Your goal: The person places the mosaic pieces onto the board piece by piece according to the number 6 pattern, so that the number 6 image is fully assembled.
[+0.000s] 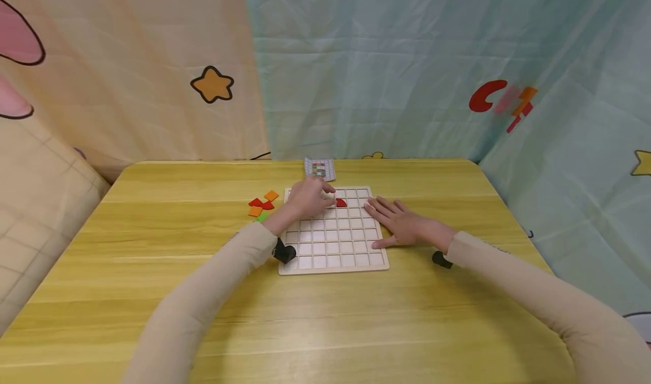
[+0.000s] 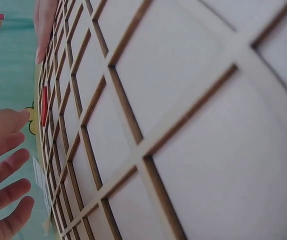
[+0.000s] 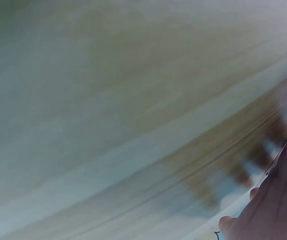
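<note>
A pale board with a square grid (image 1: 333, 243) lies on the table. One red quarter-round piece (image 1: 341, 203) sits in a cell in its upper part; in the left wrist view that red piece (image 2: 44, 106) shows edge-on. Over the board's upper left, my left hand (image 1: 309, 196) hovers just left of the red piece. Its fingers (image 2: 13, 170) are loosely bent and apart, with nothing between them. My right hand (image 1: 399, 221) lies spread along the board's right edge, fingertips and thumb resting on the rim. In the right wrist view only part of the right hand (image 3: 278, 200) shows.
Left of the board lie several loose pieces: an orange square (image 1: 271, 195), a red piece (image 1: 255, 202) and a green piece (image 1: 263, 216), partly behind the left wrist. Behind the board is a patterned card (image 1: 325, 170). A curtain (image 1: 366, 90) hangs beyond the wooden table (image 1: 325, 327).
</note>
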`<state>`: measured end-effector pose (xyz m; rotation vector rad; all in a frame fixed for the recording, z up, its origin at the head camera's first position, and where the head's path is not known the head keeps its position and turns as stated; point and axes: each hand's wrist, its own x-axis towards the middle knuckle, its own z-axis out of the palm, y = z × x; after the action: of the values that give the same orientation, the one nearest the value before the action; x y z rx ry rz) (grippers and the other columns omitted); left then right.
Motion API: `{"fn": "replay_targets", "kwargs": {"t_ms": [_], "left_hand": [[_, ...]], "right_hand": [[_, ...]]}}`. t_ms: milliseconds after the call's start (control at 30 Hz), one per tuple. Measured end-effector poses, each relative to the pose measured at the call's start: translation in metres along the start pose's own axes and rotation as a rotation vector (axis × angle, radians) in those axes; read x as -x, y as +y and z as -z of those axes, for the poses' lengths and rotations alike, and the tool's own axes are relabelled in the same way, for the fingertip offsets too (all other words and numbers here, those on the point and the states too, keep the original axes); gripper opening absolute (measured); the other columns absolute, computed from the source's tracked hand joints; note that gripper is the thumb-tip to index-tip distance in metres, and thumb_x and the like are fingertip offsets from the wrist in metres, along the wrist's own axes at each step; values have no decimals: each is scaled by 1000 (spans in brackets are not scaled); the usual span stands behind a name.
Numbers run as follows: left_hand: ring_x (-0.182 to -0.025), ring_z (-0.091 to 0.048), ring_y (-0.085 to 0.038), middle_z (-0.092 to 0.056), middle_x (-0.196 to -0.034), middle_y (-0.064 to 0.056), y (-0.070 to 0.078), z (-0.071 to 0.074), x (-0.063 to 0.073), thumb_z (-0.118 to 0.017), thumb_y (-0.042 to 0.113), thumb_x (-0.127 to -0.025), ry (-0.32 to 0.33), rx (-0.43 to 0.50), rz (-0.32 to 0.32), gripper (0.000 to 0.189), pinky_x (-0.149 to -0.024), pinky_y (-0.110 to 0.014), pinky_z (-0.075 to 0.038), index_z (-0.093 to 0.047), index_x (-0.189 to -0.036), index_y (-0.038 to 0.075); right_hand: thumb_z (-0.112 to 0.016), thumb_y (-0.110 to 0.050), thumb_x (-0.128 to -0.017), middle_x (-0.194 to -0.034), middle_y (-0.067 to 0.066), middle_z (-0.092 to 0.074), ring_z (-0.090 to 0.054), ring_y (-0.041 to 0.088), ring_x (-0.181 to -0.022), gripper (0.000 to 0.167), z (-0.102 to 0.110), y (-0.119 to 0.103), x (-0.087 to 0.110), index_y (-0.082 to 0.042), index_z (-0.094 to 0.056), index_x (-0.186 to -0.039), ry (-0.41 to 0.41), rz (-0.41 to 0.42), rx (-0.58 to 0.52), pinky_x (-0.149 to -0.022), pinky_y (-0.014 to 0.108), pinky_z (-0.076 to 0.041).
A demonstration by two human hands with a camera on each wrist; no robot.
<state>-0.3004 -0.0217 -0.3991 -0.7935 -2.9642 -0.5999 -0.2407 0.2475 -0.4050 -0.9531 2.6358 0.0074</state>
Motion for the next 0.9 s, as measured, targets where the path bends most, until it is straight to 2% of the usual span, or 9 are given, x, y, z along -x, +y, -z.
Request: {"fn": "replay_targets", "kwargs": {"t_ms": [100,233,433,567,633,700,900], "left_hand": [[-109,-57,-22,-69,-113,0,-2,6,4,-69,36,-86,8,-1,37,30,-65,-36,-51,-74,-111,21],[-103,-59,-22,-70,-110,-1,-10,13,9,-70,34,-86,25,23,66,30,-58,-32,-48,-74,-111,18],[-88,-62,-22,-71,-107,-3,-28,26,22,-72,34,-84,90,39,115,34,-44,-25,-36,-73,-112,15],[-71,-60,-22,-72,-107,-5,-42,34,33,-72,34,-84,127,53,156,34,-41,-24,-30,-73,-112,14],[-68,-59,-21,-72,-108,-6,-49,37,39,-72,34,-84,139,64,185,35,-41,-24,-29,-73,-112,14],[-70,-61,-22,-71,-109,-7,-56,40,43,-72,35,-84,148,87,215,36,-42,-24,-31,-73,-113,13],[-90,-66,-26,-71,-112,-10,-77,45,56,-71,38,-84,160,136,321,42,-53,-25,-41,-72,-114,10]], "right_hand": [[-47,-64,-90,-162,14,7,5,35,-149,96,-1,1,0,-11,0,-155,6,-4,3,-116,59,-5],[-48,-63,-90,-162,15,5,3,36,-149,96,-1,1,1,-10,-2,-155,17,10,8,-116,60,-5],[-48,-62,-90,-162,16,4,2,38,-149,96,-1,0,2,-8,-3,-155,24,24,2,-115,62,-6],[-48,-63,-90,-162,16,4,2,37,-149,96,-1,1,1,-9,-2,-155,21,21,-3,-115,61,-6],[-48,-63,-90,-162,16,5,2,37,-149,96,-1,1,1,-10,-2,-155,19,17,-9,-115,61,-6],[-48,-63,-90,-162,15,6,3,37,-149,97,-2,2,0,-10,-1,-155,18,13,-10,-115,61,-5],[-48,-63,-90,-162,14,6,3,35,-149,97,-3,4,-1,-11,-1,-156,20,17,-12,-116,60,-6]]}}
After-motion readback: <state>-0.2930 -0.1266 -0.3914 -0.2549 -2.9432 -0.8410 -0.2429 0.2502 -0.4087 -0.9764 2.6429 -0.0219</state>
